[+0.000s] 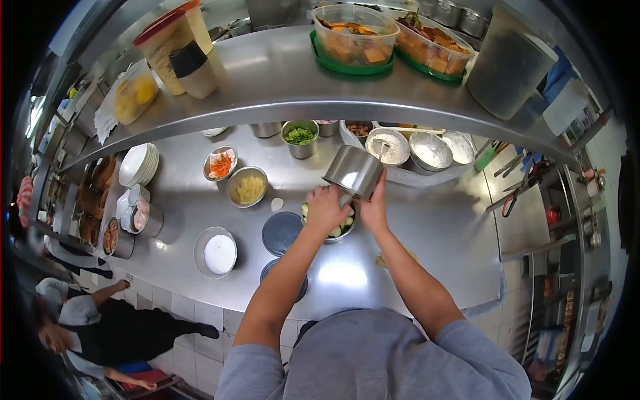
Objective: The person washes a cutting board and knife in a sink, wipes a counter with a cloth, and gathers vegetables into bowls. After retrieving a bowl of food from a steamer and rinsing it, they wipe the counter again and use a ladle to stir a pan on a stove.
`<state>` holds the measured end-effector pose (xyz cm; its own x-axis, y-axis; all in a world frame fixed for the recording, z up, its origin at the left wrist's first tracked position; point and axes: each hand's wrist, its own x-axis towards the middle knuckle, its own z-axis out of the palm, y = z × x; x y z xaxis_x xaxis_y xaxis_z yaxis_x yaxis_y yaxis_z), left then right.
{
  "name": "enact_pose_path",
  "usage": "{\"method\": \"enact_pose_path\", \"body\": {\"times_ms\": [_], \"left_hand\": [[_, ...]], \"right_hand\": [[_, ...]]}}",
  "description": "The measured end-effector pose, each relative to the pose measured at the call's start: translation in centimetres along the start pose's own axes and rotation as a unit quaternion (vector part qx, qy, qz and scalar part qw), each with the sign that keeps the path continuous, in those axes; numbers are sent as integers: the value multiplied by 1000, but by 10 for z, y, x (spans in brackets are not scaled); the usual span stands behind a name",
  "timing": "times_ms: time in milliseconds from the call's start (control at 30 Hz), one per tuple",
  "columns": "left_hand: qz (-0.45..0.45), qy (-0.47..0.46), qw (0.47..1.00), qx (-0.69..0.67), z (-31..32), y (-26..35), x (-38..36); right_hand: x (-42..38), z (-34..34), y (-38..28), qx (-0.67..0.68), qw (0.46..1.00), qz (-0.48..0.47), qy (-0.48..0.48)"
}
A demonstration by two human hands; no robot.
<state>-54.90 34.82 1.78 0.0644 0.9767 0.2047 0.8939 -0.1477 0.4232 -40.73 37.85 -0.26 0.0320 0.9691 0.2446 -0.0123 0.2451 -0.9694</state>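
A steel cylindrical pot point(353, 170) is tipped over a metal bowl of cut green vegetables point(343, 230). My right hand point(375, 208) grips the pot along its lower right side. At the pot's lower left rim is my left hand point(327, 210), its fingers curled against the metal and partly hidden. It covers part of the bowl below. Just left of the bowl lies a dark round lid point(283, 233), and a second dark lid point(270, 270) shows partly behind my left forearm. A small white piece point(277, 205) sits near the bowl of chopped yellowish food point(247, 187).
A steel shelf point(267, 73) with plastic food tubs point(357, 43) crosses above the counter. Bowls of white powder point(430, 150) stand at the back right. A bowl with white contents point(219, 253) and stacked plates point(139, 165) are leftward. A person in a dark apron point(120, 327) stands lower left.
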Motion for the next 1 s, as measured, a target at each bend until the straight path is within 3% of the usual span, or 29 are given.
{"method": "enact_pose_path", "body": {"times_ms": [67,100,167,233,300,367,467,567,700,767,867,933,1000], "left_hand": [[-1,82,994,68,1,-1,-1],[-1,81,994,68,-1,-1,0],[-53,-18,996,70,-9,0,5],[-70,-20,996,59,-17,4,8],[-85,-20,995,48,-17,1,9],[-1,51,997,-49,-17,-7,-4],[52,112,986,-109,-19,-9,-20],[123,81,982,-115,-25,-7,-21],[135,125,980,-73,-27,-6,-18],[120,66,991,3,-28,-6,-15],[97,18,995,13,-22,-17,-4],[93,8,996,0,-31,-13,-4],[89,-5,996,-14,-28,-20,2]], "right_hand": [[-2,-1,1,40,999,16,-12],[-1,-1,0,18,1000,16,-18],[2,-3,0,-5,1000,13,-26],[2,-5,5,-95,995,-22,-20],[3,-6,2,-83,996,-38,-10],[0,-7,-1,-71,997,-44,3],[-5,-4,-4,-118,993,-30,6],[-2,8,4,-63,998,-17,19],[0,15,3,-16,1000,6,8],[-1,14,-2,-24,1000,9,-2],[-7,6,-11,-13,999,-39,3],[-13,-20,-23,75,994,71,40],[-25,-58,-29,81,990,106,48]]}}
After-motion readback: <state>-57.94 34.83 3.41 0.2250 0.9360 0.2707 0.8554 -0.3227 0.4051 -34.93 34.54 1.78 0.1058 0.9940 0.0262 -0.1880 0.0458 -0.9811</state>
